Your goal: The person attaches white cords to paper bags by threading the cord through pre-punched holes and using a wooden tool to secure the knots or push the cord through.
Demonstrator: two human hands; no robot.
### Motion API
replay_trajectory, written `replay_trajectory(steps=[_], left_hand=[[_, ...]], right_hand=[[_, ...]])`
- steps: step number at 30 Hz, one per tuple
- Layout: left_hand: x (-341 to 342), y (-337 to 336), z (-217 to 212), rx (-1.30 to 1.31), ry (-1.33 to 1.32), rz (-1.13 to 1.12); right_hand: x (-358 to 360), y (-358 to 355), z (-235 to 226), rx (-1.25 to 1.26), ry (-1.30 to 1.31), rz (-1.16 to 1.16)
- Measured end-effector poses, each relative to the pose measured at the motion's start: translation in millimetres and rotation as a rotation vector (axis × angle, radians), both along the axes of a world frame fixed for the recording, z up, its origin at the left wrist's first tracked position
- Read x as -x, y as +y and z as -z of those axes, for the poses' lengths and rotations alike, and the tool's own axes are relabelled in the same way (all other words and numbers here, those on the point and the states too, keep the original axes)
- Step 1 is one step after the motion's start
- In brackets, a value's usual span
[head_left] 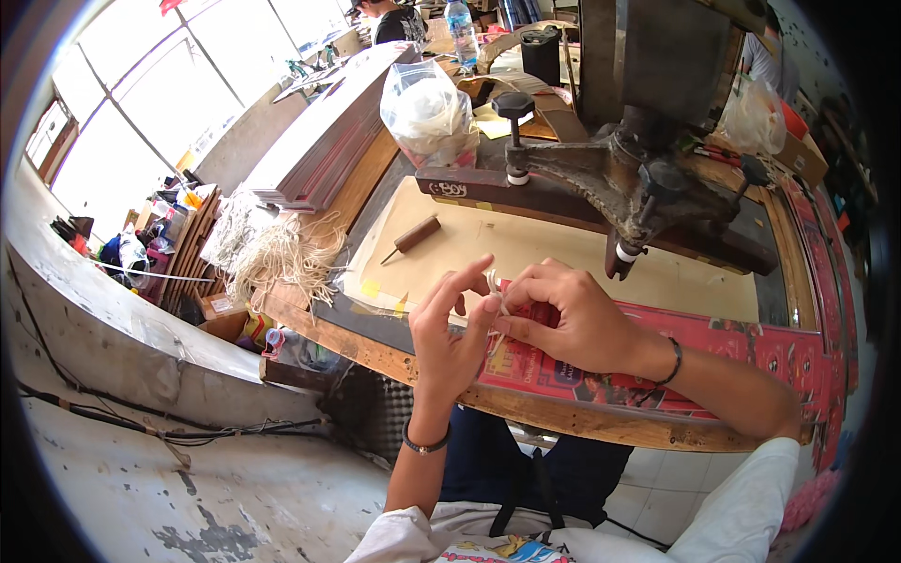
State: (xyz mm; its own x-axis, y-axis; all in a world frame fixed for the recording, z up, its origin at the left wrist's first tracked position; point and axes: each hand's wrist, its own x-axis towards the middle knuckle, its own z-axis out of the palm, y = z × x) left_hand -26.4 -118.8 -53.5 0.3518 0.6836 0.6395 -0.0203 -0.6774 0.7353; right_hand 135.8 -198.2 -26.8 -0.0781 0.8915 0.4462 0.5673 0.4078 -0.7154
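Note:
A short piece of off-white cord [497, 293] is stretched between my hands, above the front part of the workbench. My left hand [449, 330] has its thumb and fingers curled around one side of the cord, with the index finger raised. From the other side, my right hand [580, 324] pinches the cord between thumb and fingertips. Its exact loops are too small to make out. Under my hands lies a red printed sheet [526, 371]. Behind them, an awl with a brown wooden handle [418, 235] rests on a tan board [450, 258].
A heavy metal press [648, 164] with a dark crossbar stands over the board. At left, a bundle of loose cords [286, 253] hangs near stacked flat sheets [328, 141]. A clear bag [427, 113] and a water bottle [460, 33] stand behind. Another person [389, 21] is at the far end.

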Motion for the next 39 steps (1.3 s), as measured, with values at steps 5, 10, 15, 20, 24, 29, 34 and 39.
replay_trajectory(steps=[5,10,15,20,24,29,34,39], left_hand=[[1.5,-0.6,-0.3,-0.030,0.005,0.003],[0.1,1.0,-4.8,-0.095,0.011,0.054],[2.4,1.2,-4.2,-0.154,0.051,0.080],[4.5,-0.2,-1.0,-0.214,-0.001,0.020],[4.8,-1.8,4.8,-0.287,-0.051,-0.102],[4.3,0.9,0.7,-0.246,0.036,-0.104],[0.7,6.4,0.5,0.143,0.068,-0.087],[7.8,6.8,-3.7,0.180,0.311,0.037]], right_hand=[[2.3,-1.1,-0.7,-0.037,-0.003,0.007],[1.7,-0.7,3.0,-0.061,-0.040,-0.016],[1.8,1.6,6.9,-0.117,-0.087,-0.011],[4.3,0.1,2.0,-0.108,-0.090,-0.019],[5.1,-1.8,-1.9,-0.063,-0.100,-0.042],[4.8,-1.5,-4.9,-0.022,-0.162,-0.030],[9.5,-6.4,-6.8,-0.094,-0.030,0.096],[11.2,-10.3,-11.9,-0.031,0.017,0.151]])
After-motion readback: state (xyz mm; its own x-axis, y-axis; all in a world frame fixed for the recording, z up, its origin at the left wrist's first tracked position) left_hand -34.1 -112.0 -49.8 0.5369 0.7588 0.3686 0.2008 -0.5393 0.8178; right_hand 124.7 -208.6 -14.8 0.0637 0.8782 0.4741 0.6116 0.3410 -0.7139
